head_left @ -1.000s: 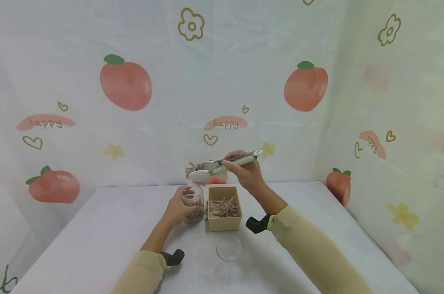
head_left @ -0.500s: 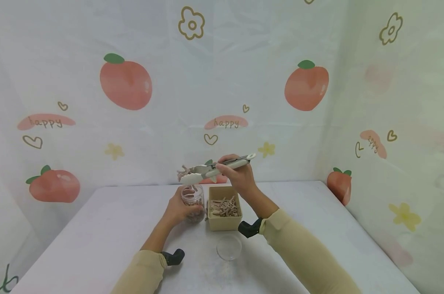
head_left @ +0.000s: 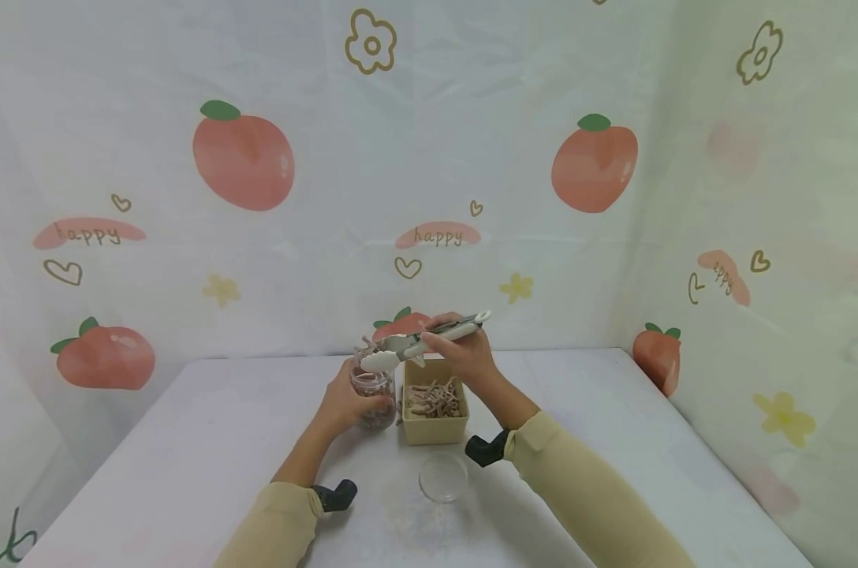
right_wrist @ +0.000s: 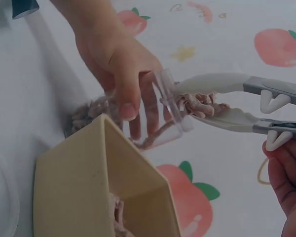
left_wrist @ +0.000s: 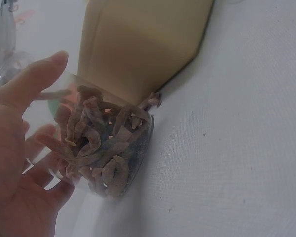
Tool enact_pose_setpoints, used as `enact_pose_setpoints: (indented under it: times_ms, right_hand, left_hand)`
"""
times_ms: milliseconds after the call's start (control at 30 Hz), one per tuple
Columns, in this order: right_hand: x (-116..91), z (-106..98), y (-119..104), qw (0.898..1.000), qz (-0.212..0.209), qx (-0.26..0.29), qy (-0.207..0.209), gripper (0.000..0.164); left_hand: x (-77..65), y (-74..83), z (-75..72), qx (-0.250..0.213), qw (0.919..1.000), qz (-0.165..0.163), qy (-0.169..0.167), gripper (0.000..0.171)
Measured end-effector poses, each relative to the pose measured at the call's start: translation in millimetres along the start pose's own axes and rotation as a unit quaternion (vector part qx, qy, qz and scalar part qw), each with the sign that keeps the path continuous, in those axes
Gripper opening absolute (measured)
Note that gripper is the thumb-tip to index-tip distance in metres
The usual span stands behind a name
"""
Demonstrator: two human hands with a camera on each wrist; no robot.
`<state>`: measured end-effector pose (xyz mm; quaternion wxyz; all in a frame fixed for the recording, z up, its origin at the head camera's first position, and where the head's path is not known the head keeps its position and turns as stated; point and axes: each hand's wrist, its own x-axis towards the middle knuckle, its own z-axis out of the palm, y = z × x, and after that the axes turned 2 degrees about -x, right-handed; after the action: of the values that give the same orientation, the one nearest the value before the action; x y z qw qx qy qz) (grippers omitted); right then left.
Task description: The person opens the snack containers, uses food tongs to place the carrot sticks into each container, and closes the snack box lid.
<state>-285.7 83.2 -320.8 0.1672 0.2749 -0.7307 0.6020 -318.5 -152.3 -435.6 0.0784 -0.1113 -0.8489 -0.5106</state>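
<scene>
My left hand [head_left: 342, 404] grips a clear jar [head_left: 374, 385] standing upright on the table, its fingers and thumb curled round the side. Brown twisted strips [left_wrist: 98, 143] fill the lower part of the jar in the left wrist view. With my right hand [head_left: 464, 353] I hold white-and-grey tongs [head_left: 409, 348] slanting down to the left. Their scalloped heads pinch a small bundle of the strips [right_wrist: 200, 105] right at the jar's mouth, as the right wrist view shows. Right of the jar, a beige box [head_left: 434, 432] has more such strips inside.
A clear round lid [head_left: 443, 479] lies on the white table [head_left: 188, 450] in front of the box. One loose strip [left_wrist: 152, 100] rests on the table between jar and box. A curtain printed with peaches [head_left: 244, 162] hangs behind the table.
My right hand has moved left, then lowered, bringing the tongs and their strips down to the jar's mouth. The left hand and jar have stayed in place.
</scene>
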Motion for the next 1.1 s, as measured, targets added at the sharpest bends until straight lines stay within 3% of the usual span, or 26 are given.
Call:
enact_pose_setpoints:
  times_ms: [167, 333, 633, 900, 1100]
  right_hand:
    - [2, -3, 25, 1.000, -0.008, 0.006, -0.015, 0.018]
    - [3, -6, 30, 0.999, -0.030, 0.013, -0.025, 0.021]
    - [3, -11, 25, 0.999, -0.014, 0.042, -0.029, 0.022]
    - [-3, -25, -4, 1.000, 0.008, 0.001, -0.005, 0.023]
    - [0, -41, 10, 1.000, 0.001, -0.025, 0.003, 0.024]
  left_hand:
    - [0.9, -0.4, 0.1, 0.003, 1.0000, 0.002, 0.003, 0.093]
    - [1.0, -0.3, 0.1, 0.006, 1.0000, 0.003, 0.002, 0.094]
    - [1.1, -1.5, 0.2, -0.005, 1.0000, 0.007, -0.001, 0.097]
    - [1.7, -2.0, 1.3, -0.041, 0.9989, 0.022, -0.011, 0.092]
    - [1.4, -1.4, 1.5, -0.037, 0.9988, 0.030, -0.008, 0.092]
